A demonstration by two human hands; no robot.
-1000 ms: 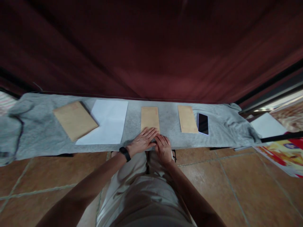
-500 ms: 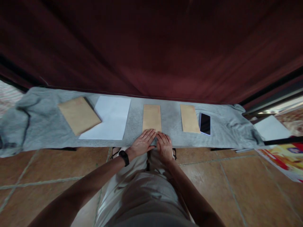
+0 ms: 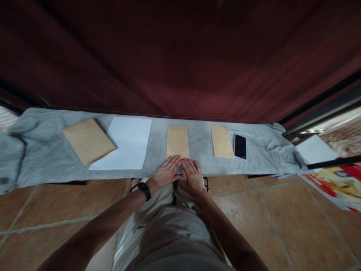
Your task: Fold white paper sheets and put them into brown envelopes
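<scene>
I am seeing matt brown paper on the narrow envelope (image 3: 177, 141) at the tips of the fingers (image 3: 172, 164) of my left hand (image 3: 166, 174), with soft, nubbly grey cloth (image 3: 199, 150) lying matt under them. Well right of the fingers a phone (image 3: 240, 146) is showing a glossy black face, and to their left a smooth white paper sheet (image 3: 122, 148) is lying dull.

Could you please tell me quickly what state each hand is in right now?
Left hand: open, flat, holding nothing, at the near edge of the middle envelope.
Right hand: open, flat on the grey cloth, holding nothing.
</scene>
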